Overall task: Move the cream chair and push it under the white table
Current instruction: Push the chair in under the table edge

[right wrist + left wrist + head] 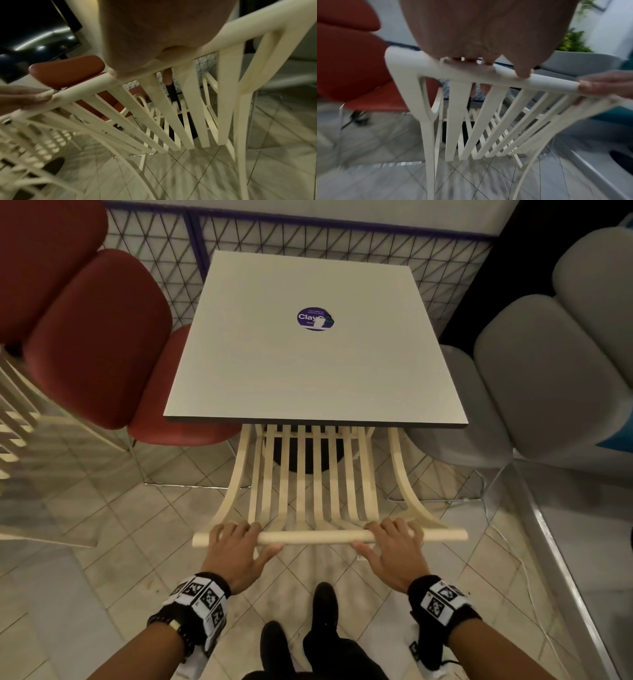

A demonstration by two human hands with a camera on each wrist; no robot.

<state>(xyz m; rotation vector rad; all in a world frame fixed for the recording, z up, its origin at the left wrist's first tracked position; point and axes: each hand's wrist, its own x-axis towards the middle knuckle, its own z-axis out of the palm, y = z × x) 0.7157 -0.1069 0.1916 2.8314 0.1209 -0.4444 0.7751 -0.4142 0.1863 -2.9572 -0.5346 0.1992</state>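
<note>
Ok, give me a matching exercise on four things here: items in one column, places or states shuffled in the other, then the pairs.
Items:
1. cream chair
2. sticker
3. red chair
4. grey chair

Places or states:
A. at the table's right side
B. top rail gripped by the left hand and right hand
C. at the table's left side
D. on the middle of the tabletop

Pairs: 1-B, 2-D, 3-C, 4-A
</note>
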